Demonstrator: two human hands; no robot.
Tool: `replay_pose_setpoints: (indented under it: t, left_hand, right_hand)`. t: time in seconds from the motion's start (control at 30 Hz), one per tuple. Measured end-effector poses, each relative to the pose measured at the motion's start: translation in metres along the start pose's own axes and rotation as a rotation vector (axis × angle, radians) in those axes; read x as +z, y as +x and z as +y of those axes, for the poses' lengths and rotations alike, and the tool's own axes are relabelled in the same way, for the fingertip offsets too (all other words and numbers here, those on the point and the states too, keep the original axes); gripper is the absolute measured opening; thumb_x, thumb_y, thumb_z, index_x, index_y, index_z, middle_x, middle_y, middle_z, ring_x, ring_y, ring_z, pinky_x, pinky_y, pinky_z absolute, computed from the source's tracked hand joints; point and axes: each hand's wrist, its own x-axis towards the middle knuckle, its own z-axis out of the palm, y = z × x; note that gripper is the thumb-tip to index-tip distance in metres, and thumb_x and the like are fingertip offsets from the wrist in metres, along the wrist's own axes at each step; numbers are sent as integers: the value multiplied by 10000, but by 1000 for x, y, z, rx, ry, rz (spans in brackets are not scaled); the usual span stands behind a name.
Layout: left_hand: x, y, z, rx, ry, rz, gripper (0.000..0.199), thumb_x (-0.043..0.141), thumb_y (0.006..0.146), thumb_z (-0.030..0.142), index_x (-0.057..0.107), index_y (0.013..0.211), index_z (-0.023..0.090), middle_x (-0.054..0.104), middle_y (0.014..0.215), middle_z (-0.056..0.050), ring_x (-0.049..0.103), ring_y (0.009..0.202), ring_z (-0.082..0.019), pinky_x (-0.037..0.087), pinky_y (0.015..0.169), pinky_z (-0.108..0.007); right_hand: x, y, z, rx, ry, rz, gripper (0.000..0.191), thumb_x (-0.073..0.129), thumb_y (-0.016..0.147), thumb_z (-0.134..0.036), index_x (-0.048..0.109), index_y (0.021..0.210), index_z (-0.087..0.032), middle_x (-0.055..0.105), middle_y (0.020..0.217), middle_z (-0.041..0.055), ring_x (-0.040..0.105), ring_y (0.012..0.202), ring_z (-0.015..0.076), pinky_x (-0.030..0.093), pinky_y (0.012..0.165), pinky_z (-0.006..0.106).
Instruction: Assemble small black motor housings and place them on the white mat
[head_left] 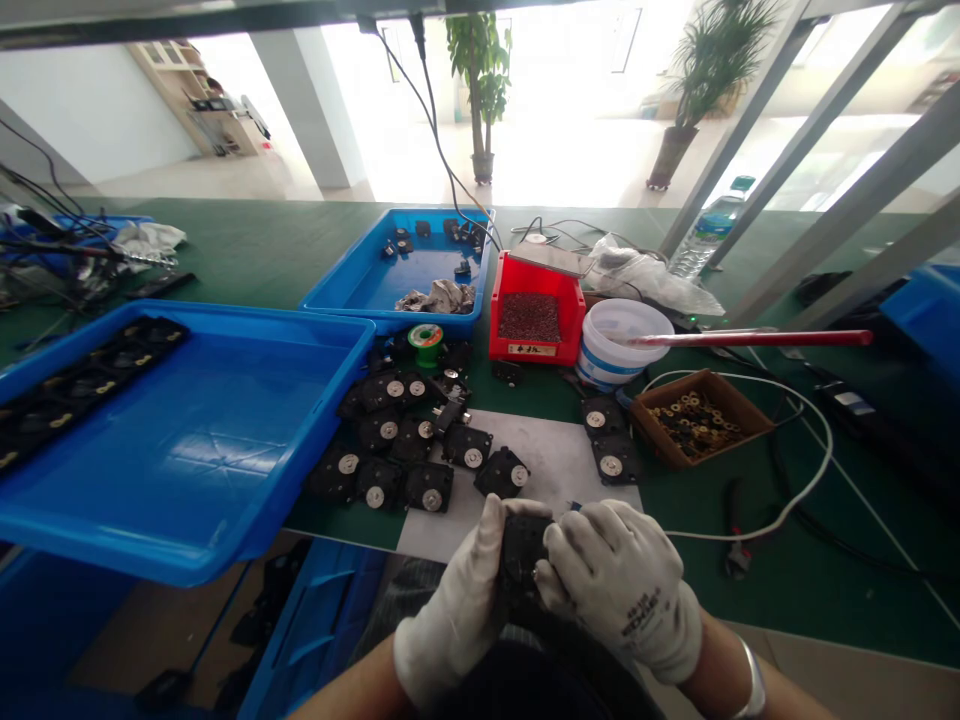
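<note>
My left hand (465,590), in a white glove, grips a square black plastic housing (523,548) upright by its left side, near the table's front edge. Gloved as well, my right hand (619,580) is closed, with its curled fingers against the housing's right side. Whatever lies inside those fingers is hidden. Beyond my hands, several similar black housings with round silver discs (431,499) lie in a cluster. One of them (502,472) rests on a white sheet (551,445). Two more (611,457) lie to the right of it.
Blue trays (300,420) (315,290) stand left and behind. A red bin (536,348) of small brown parts, a white bucket (611,365) with a red stick (750,339), and a cardboard box (660,440) of brass pieces stand ahead. Pliers (735,545) and cables lie right.
</note>
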Motion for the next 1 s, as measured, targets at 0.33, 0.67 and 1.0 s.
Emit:
replay_pose_setpoints:
  t: [0.33,0.67,1.0]
  left_hand:
    - [-1,1,28,-115,-219,-46,628,431,1017,706,651,1336,212,723,1292,-118,635,1277,-307,497,1090,-412]
    - [3,6,21,-150,-365,-103,680,383,1025,723,716,1231,167,752,1155,-105,679,1153,-292,457,1116,-428]
    - [-15,6,12,-108,-177,-135,543,404,1094,542,634,1431,184,667,1424,-151,578,1353,-305,411,1180,-460]
  right_hand:
    - [-6,7,8,-140,154,-76,580,315,1132,-370,646,681,-217,589,633,29,428,639,220,259,611,386]
    - [-15,5,14,26,140,92,453,368,1109,-344,643,777,-205,653,689,37,501,680,214,351,620,373]
    - [6,6,55,386,389,-13,488,414,1115,-285,437,629,-244,502,589,-30,466,513,135,365,516,271]
